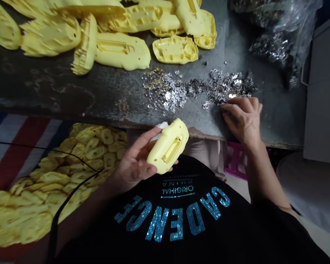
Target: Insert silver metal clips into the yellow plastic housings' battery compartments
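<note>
In my left hand (139, 157) I grip a yellow plastic housing (169, 146), tilted in front of my chest, its rectangular slot facing up. Something small and white (161, 126) shows by my left fingers. My right hand (244, 119) rests at the near edge of a pile of small shiny metal pieces (231, 86), fingers bent down and thumb drawn in. What its fingertips pinch, if anything, is too small to make out. Left of that pile, more metal clips (166, 91) lie spread, some brassy, with a darker heap (196, 87) between.
Several yellow shells (123, 51) are stacked along the back of the dark metal table (104, 95). A clear plastic bag of metal pieces (277, 40) stands at the back right. Below left lies a large heap of yellow shells (79, 176); a black cable (71, 194) crosses it. A purple stool (235, 159) is under the table.
</note>
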`<state>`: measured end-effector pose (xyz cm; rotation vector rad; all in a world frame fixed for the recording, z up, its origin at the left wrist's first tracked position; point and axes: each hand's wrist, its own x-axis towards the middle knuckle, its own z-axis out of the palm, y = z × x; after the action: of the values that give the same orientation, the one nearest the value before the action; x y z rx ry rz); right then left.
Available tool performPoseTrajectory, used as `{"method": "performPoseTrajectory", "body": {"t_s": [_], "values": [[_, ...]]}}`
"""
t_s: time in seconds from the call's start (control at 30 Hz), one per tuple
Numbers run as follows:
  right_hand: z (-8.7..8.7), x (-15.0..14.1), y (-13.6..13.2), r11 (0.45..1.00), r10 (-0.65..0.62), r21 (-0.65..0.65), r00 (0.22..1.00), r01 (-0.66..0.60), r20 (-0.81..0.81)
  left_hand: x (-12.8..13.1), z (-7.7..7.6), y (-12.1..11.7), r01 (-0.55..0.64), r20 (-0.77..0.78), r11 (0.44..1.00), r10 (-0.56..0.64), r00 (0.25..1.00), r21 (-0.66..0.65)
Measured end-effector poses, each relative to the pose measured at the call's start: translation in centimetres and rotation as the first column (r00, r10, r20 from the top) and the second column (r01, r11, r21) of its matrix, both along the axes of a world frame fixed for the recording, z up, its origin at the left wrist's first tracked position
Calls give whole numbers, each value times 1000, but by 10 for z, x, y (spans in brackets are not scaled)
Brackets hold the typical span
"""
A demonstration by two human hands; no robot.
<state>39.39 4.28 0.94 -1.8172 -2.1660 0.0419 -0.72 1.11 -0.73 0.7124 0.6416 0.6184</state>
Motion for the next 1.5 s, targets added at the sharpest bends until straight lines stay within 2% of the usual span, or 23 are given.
{"method": "performPoseTrajectory", "body": {"t_s": [0.07,0.17,0.3,0.4,0.5,0.67,0.77,0.93,1.07,1.17,1.37,1.5], "values": [[3,10,-7,995,-64,71,998,63,1,-1,-1,2,45,-16,999,-45,999,-21],[4,-2,-11,989,-86,121,996,87,-10,3,2,4,34,32,998,-33,999,-55],[-4,-39,6,998,-51,23,998,52,-34,11,9,4,-3,135,997,13,991,-78],[-11,-51,21,997,-77,-12,996,76,-43,14,11,3,-31,153,998,40,987,-59],[-11,-49,23,997,-65,-41,995,62,-70,15,11,4,-42,173,998,48,984,-39],[6,-41,0,998,-50,-49,991,44,-125,20,8,5,-39,219,999,38,975,0],[11,-36,-12,996,-80,-35,995,78,-67,24,8,4,-57,228,998,55,972,0],[12,-27,-14,981,-192,-1,979,192,74,27,11,2,-75,198,997,77,977,-21],[15,-37,-12,993,-115,-31,993,116,12,25,13,1,-97,194,995,98,976,-14],[13,-50,1,998,-34,-46,998,32,-46,24,16,2,-86,212,996,87,973,-14],[3,-66,43,993,11,-116,998,-5,54,23,23,1,-123,116,992,126,985,-32],[6,-63,40,992,29,-123,1000,-29,-5,22,26,1,-143,112,988,149,983,-63]]}}
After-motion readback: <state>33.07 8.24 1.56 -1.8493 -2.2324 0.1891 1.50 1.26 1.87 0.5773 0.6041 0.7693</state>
